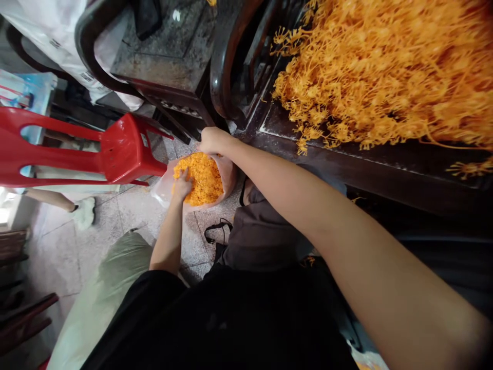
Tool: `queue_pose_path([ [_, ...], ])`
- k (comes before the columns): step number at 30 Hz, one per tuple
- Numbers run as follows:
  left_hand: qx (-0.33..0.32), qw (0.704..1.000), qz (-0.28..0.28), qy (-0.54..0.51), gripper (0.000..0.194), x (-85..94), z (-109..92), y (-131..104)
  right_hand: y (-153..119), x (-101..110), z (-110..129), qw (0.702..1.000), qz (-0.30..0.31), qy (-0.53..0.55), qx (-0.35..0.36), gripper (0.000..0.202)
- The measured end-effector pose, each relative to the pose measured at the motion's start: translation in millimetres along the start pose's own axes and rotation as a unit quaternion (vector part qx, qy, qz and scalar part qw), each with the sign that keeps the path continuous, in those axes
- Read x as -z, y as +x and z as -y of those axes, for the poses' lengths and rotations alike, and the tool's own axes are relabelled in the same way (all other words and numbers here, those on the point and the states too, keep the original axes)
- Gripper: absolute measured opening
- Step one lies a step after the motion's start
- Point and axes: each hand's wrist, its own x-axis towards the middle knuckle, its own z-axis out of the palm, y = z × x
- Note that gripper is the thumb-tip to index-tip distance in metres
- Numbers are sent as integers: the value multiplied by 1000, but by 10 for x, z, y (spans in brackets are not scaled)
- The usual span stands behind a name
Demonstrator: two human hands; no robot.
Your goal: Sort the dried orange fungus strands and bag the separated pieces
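A translucent plastic bag (pixel 228 173) stands open on the floor, filled with small orange plastic-looking pieces (pixel 204 180). My left hand (pixel 183 186) reaches into its mouth, fingers spread and resting on the orange pieces. At the far rim, my right hand (pixel 211 141) is closed in a fist, gripping the bag's edge. What lies under the left palm is hidden.
A large heap of orange branching pieces (pixel 385 77) covers the dark wooden bench (pixel 281 121) at right. Beyond the bag are a red plastic chair (pixel 121 149) and a dark wooden side table (pixel 165 67). A full pale green sack (pixel 111 288) sits at left, near another person's shoe (pixel 84 213).
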Motion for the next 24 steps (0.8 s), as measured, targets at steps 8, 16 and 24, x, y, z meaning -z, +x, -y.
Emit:
queue_pose_path([
  [8, -112, 981, -125, -94, 36, 972, -290, -789, -1346, 969, 110, 974, -24, -160, 160, 27],
  [16, -434, 868, -205, -126, 33, 1668, -2446, -1587, -2832, 2029, -1588, 865, -238, -365, -250, 44],
  [24, -466, 856, -52, 217, 37, 804, -3926, -1342, -3107, 1944, -2363, 920, -220, -254, -201, 46],
])
